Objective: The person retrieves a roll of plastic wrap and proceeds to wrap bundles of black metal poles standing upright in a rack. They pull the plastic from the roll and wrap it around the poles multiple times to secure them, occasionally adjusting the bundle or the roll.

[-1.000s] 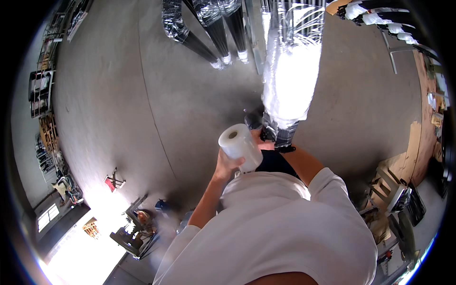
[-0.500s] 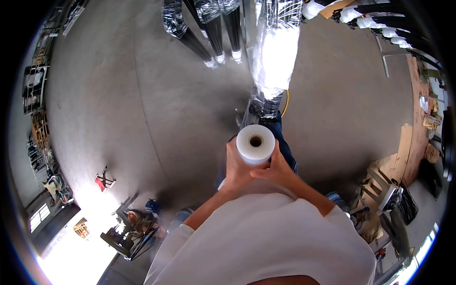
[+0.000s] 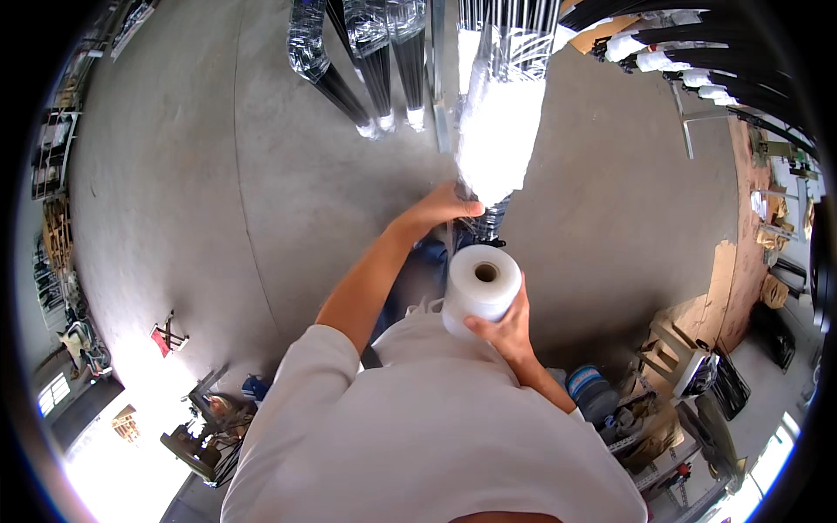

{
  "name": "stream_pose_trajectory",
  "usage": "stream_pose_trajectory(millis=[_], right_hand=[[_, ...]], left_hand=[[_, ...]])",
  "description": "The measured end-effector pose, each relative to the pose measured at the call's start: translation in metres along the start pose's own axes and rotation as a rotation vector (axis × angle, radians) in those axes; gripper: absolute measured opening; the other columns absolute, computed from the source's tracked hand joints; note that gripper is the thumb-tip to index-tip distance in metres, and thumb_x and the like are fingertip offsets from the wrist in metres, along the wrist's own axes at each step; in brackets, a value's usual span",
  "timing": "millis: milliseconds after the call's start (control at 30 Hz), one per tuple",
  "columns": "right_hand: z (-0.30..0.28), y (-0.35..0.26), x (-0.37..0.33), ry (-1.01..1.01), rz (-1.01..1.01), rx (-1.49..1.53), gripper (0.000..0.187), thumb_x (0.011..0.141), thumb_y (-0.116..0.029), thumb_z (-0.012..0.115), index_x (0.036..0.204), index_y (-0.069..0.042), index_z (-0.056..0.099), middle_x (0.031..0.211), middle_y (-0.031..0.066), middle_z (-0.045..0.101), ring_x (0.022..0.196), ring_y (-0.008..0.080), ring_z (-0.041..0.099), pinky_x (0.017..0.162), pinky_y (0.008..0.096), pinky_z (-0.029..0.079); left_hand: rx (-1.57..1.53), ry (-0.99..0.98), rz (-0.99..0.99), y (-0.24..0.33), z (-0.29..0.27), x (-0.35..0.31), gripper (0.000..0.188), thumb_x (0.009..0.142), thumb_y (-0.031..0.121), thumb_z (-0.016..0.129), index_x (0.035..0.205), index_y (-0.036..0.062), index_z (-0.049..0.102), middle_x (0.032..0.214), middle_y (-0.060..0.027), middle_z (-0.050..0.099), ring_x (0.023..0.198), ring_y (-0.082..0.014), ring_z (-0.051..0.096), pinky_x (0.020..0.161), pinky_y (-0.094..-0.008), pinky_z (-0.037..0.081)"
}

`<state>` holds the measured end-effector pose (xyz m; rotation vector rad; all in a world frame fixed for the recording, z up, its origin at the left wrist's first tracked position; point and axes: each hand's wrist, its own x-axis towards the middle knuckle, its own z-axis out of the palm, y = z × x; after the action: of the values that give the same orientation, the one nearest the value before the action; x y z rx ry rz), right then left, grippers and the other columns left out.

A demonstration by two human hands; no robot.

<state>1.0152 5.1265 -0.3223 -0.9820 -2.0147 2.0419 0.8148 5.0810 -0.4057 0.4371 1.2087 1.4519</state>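
My right hand [image 3: 510,322] grips a roll of clear stretch film [image 3: 465,277] from its right side, the thumb across its near side. The roll stands on end close to my body, its hollow brown core facing up. Farther forward, my left hand [image 3: 446,206] is closed at the near end of a bundle of long black bars [image 3: 514,22]. Its thumb lies on the bundle, while most of its fingers are hidden. Glaring white wrapping [image 3: 501,131] and clear film cover the bundle's near part.
Several film-wrapped black bundles [image 3: 370,78] stand ahead to the left. More dark bars with white-wrapped ends [image 3: 654,61] are at the far right. A blue water jug [image 3: 591,390] and a wooden frame [image 3: 670,353] stand at my right. A small folding stool [image 3: 166,337] is at the left.
My left hand has let go of the film roll and reached forward to the bundle's near end. The roll, now in my right hand alone, has shifted slightly right and nearer.
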Motion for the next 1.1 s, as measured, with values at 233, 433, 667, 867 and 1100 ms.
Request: stream_pose_trajectory(millis=[233,433,667,867,1100], right_hand=[[-0.099,-0.007,0.032,0.267,-0.032,-0.060,0.082,0.053,-0.046,0.077,0.111,0.002,0.045,0.098,0.0108,0.055,0.087,0.0191,0.055,0.078,0.0325,0.045],[-0.057,0.123,0.146,0.107,0.211,-0.013,0.012,0.073,-0.010,0.067,0.072,0.001,0.063,0.072,0.0051,0.061,0.067,0.0137,0.056,0.062,0.0261,0.046],[0.066,0.125,0.107,-0.483,0.351,0.691,0.017,0.075,-0.013,0.065,0.084,0.000,0.060,0.080,0.0061,0.060,0.073,0.0135,0.055,0.067,0.0268,0.046],[0.058,0.133,0.095,-0.581,0.427,0.828,0.024,0.076,-0.015,0.064,0.094,0.000,0.057,0.087,0.0069,0.059,0.079,0.0132,0.054,0.071,0.0273,0.045],[0.043,0.109,0.105,-0.738,0.767,0.369,0.042,0.078,-0.034,0.062,0.107,-0.005,0.052,0.095,0.0065,0.056,0.088,0.0142,0.052,0.078,0.0271,0.043]], left_hand=[[-0.078,0.186,0.020,-0.012,-0.004,-0.016,0.050,0.063,0.032,0.077,0.093,-0.0043,0.059,0.083,-0.0054,0.060,0.076,-0.0120,0.055,0.070,-0.0256,0.043],[-0.031,0.151,0.058,-0.019,0.026,-0.037,0.053,0.066,0.042,0.074,0.087,-0.0048,0.059,0.076,-0.0029,0.059,0.069,-0.0078,0.052,0.060,-0.0223,0.041],[0.512,0.098,-0.092,0.025,0.004,-0.072,0.073,0.070,0.045,0.067,0.119,-0.0021,0.041,0.115,-0.0172,0.046,0.107,-0.0273,0.043,0.093,-0.0381,0.030],[0.551,-0.303,-0.544,0.047,-0.003,-0.086,0.073,0.071,0.030,0.066,0.128,0.0006,0.031,0.121,-0.0168,0.044,0.115,-0.0285,0.039,0.098,-0.0346,0.028],[0.161,0.117,-0.333,-0.018,-0.016,-0.119,0.070,0.068,0.024,0.068,0.127,0.0086,0.033,0.118,-0.0112,0.046,0.108,-0.0215,0.044,0.091,-0.0328,0.035]])
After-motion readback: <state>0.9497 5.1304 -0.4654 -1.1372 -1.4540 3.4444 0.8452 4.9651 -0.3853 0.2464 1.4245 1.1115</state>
